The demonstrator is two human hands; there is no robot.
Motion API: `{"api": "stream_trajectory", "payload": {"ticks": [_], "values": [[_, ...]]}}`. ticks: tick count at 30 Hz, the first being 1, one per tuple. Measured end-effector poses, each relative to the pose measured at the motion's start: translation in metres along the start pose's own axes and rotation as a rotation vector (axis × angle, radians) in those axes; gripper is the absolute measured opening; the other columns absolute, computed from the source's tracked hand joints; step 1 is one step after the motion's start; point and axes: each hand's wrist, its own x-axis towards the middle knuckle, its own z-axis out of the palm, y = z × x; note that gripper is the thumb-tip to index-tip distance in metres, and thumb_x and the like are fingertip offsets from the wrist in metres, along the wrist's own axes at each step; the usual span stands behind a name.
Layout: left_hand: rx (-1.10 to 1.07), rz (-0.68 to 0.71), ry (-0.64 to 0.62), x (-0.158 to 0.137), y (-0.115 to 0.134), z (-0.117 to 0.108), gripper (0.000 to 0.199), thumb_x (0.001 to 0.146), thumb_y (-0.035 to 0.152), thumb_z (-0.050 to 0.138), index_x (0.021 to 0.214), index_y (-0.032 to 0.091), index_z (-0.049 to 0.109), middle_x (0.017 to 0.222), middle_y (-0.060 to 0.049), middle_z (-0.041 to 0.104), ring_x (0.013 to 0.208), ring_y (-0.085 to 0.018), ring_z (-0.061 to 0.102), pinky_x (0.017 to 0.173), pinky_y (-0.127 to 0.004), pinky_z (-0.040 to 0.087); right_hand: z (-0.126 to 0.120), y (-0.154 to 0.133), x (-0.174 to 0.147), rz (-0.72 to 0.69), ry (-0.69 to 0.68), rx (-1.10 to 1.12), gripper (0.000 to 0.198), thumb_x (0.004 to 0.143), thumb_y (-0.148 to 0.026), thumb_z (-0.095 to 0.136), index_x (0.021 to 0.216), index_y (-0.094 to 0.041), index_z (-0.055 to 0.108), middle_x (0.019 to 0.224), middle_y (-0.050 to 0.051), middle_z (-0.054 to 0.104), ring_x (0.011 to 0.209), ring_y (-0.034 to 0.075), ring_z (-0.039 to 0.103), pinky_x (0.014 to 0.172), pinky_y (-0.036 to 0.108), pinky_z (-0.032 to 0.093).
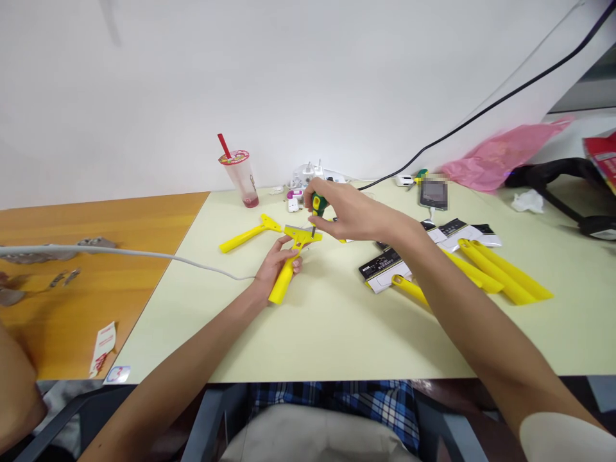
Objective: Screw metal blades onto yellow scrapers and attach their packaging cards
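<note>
My left hand [276, 266] is closed around a yellow scraper [285, 277], its wide head facing away from me and a metal blade strip along the far edge. In my right hand [344, 208] is a screwdriver [317, 204] with a green and yellow handle, held upright. Its shaft points down at the right end of the scraper's head; whether the tip touches a screw is too small to tell. A second yellow scraper [245, 237] lies on the table just beyond my left hand.
Yellow handles [505, 273] and black-and-white packets [385, 269] lie under and beyond my right forearm. Toward the wall stand a plastic cup [241, 179] with a red straw, a white earbud case [293, 205] and a phone [434, 194]. A grey cable [144, 253] crosses from the left.
</note>
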Motion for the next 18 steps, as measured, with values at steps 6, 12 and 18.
{"api": "stream_trajectory", "payload": {"ticks": [6,12,18], "values": [[-0.014,0.013,0.018,0.0000,0.0011,-0.0008,0.065,0.068,0.008,0.085,0.122,0.025,0.053,0.121,-0.009,0.074,0.057,-0.005,0.052,0.056,-0.021,0.044,0.0032,0.0030,-0.0003,-0.050,0.003,0.111,0.030,0.099,-0.018,0.059,0.127,-0.026,0.060,0.127,0.010,0.072,0.106,0.026,0.068,0.088,0.040,0.052],[-0.002,0.014,-0.003,-0.0013,-0.0001,-0.0001,0.064,0.070,0.010,0.085,0.122,0.025,0.052,0.118,-0.008,0.074,0.057,-0.004,0.053,0.056,-0.020,0.045,0.0036,0.0069,0.0031,-0.041,0.062,0.041,0.020,0.098,-0.030,0.074,0.115,-0.025,0.065,0.107,0.005,0.076,0.091,0.023,0.068,0.082,0.035,0.048],[0.033,0.027,0.005,0.0000,-0.0010,0.0004,0.067,0.067,0.011,0.087,0.123,0.025,0.051,0.116,-0.007,0.073,0.057,-0.005,0.054,0.056,-0.021,0.045,-0.0009,0.0072,0.0032,0.088,0.072,-0.129,0.031,0.091,-0.045,0.084,0.104,-0.024,0.064,0.083,0.001,0.066,0.076,0.021,0.055,0.071,0.031,0.039]]}}
